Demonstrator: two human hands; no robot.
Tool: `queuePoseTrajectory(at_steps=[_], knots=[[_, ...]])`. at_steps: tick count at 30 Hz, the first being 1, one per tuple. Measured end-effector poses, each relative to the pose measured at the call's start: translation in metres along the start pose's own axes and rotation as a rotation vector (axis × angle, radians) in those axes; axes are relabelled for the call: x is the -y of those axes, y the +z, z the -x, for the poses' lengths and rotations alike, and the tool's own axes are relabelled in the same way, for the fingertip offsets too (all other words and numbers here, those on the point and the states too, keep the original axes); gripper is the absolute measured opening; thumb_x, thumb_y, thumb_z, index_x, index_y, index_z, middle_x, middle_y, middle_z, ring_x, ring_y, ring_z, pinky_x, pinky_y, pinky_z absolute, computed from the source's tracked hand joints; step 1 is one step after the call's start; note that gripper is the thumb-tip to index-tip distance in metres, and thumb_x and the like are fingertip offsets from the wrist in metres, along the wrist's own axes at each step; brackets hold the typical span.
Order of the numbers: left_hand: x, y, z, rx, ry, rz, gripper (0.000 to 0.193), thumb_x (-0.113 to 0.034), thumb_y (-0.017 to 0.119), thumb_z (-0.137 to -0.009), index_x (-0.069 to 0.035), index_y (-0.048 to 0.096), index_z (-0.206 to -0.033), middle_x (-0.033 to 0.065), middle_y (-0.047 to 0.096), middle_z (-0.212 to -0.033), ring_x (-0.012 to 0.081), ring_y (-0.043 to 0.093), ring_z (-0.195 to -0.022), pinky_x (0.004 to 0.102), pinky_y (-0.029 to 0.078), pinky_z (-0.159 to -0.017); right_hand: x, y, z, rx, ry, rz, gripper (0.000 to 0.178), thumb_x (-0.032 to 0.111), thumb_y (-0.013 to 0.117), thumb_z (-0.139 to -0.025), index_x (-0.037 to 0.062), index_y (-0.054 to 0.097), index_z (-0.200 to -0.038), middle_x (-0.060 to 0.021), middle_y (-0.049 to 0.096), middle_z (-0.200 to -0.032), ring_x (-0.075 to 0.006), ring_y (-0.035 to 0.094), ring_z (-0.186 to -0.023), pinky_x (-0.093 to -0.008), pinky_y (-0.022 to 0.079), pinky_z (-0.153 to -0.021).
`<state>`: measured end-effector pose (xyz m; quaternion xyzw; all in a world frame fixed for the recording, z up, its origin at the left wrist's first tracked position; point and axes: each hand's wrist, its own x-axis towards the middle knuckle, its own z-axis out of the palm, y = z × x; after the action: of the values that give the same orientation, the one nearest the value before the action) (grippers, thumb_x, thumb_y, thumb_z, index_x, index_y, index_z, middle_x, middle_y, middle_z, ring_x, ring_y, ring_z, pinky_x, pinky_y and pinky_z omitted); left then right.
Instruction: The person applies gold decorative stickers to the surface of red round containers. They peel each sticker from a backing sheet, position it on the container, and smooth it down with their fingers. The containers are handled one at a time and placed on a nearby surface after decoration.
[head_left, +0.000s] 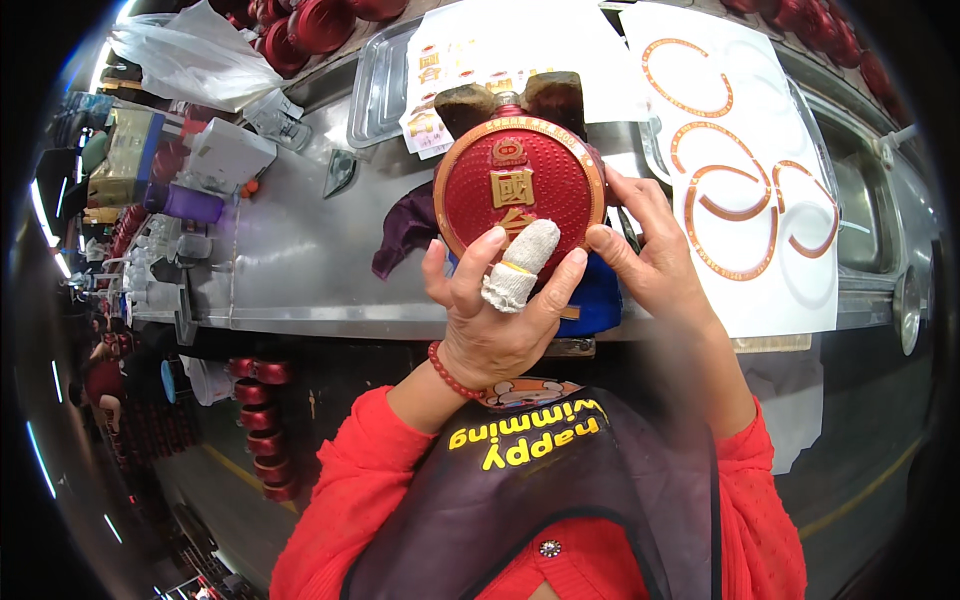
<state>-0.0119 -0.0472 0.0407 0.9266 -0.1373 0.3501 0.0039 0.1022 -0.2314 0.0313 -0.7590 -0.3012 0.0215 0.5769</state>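
A round red bottle (465, 195) with a dotted face, a gold band round its rim and raised gold characters (512, 187) lies face up before me. Its neck points away, between two dark padded blocks (555, 103). My left hand (500, 325) is open, its fingers spread over the bottle's lower part. One of its fingers wears a white knit cover (533, 250) and rests on the lower character, partly hiding it. My right hand (655, 255) grips the bottle's right rim between thumb and fingers. Underneath show a blue support (598, 300) and a dark purple cloth (405, 232).
On the right, a white sheet (745, 310) carries several orange-gold ring strips (733, 220). Sheets of gold characters (430, 65) and a clear plastic tray (375, 95) lie at the back. A metal sink (865, 220) stands far right, a purple roll (190, 203) at left.
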Motion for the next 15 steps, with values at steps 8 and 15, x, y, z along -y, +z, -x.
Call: queuePoseTrajectory(at_steps=[8, 15], knots=[[-0.001, 0.010, -0.004, -0.063, -0.107, 0.094, 0.039, -0.025, 0.082, -0.073, -0.021, 0.061, -0.105, 0.0146, 0.060, -0.136, 0.0373, 0.041, -0.135, 0.0576, 0.013, -0.120, 0.004, 0.000, 0.001, 0.033, 0.003, 0.021, 0.068, 0.027, 0.074, -0.096, -0.0045, 0.047, -0.150, -0.0190, 0.055, -0.130, -0.0299, 0.056, -0.123, -0.0377, 0.044, -0.107], [0.001, -0.001, 0.004, -0.042, -0.138, 0.055, 0.019, -0.016, 0.068, -0.081, -0.019, 0.057, -0.096, 0.0160, 0.063, -0.130, 0.0354, 0.046, -0.133, 0.0644, 0.019, -0.116, 0.008, -0.001, 0.002, 0.067, 0.038, 0.022, 0.070, 0.026, 0.073, -0.097, -0.0033, 0.043, -0.154, -0.0180, 0.052, -0.139, -0.0278, 0.051, -0.132, -0.0378, 0.039, -0.113]])
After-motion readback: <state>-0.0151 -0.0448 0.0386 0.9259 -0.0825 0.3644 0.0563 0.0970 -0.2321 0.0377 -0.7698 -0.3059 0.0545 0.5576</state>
